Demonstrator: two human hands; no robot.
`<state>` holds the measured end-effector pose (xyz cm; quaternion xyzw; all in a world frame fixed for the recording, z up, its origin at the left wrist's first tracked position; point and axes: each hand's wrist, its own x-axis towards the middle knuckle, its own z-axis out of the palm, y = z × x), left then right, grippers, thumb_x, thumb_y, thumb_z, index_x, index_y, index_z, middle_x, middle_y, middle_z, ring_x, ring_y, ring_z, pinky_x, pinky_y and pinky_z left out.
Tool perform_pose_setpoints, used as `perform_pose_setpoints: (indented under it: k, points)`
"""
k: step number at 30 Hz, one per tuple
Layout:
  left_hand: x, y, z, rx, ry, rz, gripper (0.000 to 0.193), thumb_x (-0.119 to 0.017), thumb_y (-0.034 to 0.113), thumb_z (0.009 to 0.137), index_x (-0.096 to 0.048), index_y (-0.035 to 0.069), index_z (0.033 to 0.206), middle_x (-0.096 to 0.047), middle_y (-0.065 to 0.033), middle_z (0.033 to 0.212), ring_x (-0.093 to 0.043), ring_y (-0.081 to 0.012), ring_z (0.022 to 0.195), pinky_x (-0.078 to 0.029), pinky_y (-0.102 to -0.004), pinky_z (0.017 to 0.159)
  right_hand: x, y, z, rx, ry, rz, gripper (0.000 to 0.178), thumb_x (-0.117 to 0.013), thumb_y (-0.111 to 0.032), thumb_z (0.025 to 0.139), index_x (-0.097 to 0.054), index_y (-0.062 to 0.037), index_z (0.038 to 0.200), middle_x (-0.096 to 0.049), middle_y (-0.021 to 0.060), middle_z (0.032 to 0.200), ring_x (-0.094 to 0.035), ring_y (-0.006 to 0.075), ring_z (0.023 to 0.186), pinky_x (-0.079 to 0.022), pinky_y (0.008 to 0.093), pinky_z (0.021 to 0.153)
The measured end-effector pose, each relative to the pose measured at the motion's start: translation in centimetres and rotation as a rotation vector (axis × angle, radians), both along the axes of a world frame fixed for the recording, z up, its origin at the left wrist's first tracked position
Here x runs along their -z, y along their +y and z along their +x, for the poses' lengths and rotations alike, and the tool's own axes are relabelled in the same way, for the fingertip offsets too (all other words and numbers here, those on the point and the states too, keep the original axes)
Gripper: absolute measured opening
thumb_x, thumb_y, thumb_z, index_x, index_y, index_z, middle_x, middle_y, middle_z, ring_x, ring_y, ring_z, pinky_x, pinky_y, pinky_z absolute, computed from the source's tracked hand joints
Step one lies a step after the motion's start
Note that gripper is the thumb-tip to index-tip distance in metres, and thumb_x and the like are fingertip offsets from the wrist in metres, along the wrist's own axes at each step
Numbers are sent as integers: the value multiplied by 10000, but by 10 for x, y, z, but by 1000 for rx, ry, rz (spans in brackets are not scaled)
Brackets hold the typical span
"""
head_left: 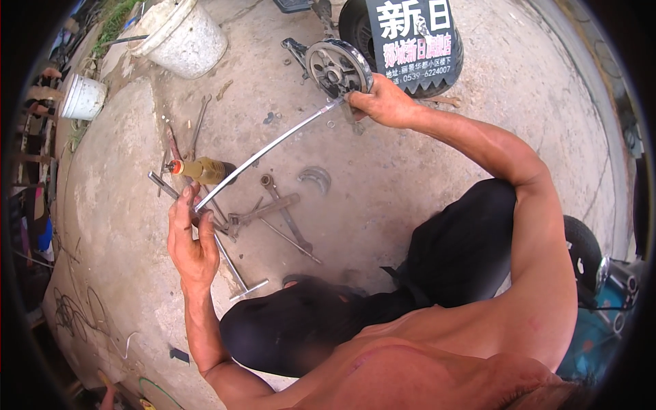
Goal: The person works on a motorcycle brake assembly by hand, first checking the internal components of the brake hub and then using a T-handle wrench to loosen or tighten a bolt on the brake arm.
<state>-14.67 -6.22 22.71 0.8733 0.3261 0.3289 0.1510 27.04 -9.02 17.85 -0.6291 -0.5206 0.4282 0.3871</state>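
Note:
My left hand (193, 246) grips the handle end of a long silver T-handle wrench (266, 152), thumb and fingers around the crossbar. The shaft slants up to the right, its far end by the lower edge of a round metal hub (335, 68) with cut-outs. My right hand (384, 102) is closed at that edge, by the wrench tip; its fingertips are partly hidden. Just past my left fingers stands or leans a brown bottle (205, 171) with a red cap. A second T-handle tool (236, 268) lies below my left hand.
Between my hands and knees lie a ring spanner (287, 215), several other tools and a curved metal piece (314, 180). A spanner (199, 126) lies farther left. White buckets (181, 41) stand at the upper left. A wheel with a printed mud flap (413, 44) is beyond my right hand.

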Motion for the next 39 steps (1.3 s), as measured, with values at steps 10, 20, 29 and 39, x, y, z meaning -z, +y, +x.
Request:
perform_pose_setpoints:
  k: [10,20,29,39]
  points:
    - [-9,7,-22,-1,44,-420,275,-608,1,966,-589,-18,1240,-702,-173,1119,-664,-197,854,-525,-297,747,-14,2,-3,-28,-32,-26,227,-573,-192,952,-622,27,913,-650,61,807,-655,134,731,-571,301,707]
    - [-34,4,5,-164,318,230,363,-666,-43,876,-632,0,1235,-697,-166,1060,-637,-261,920,-493,-342,838,-5,5,0,42,102,-86,240,-582,-199,944,-634,22,863,-653,60,780,-649,126,721,-566,300,694]
    - [-19,-1,2,13,-419,-619,344,-562,-11,946,-596,-19,1289,-673,-148,1139,-662,-243,1041,-528,-369,912,-7,3,6,5,-18,-19,227,-594,-202,934,-635,19,908,-660,56,755,-660,122,700,-564,297,684]
    - [-34,2,6,-30,-193,-372,504,-565,-36,971,-405,-27,1449,-670,-212,1197,-679,-261,1050,-521,-371,934,-4,5,-2,78,179,-106,232,-615,-192,935,-650,37,952,-661,67,859,-656,130,741,-586,305,711]
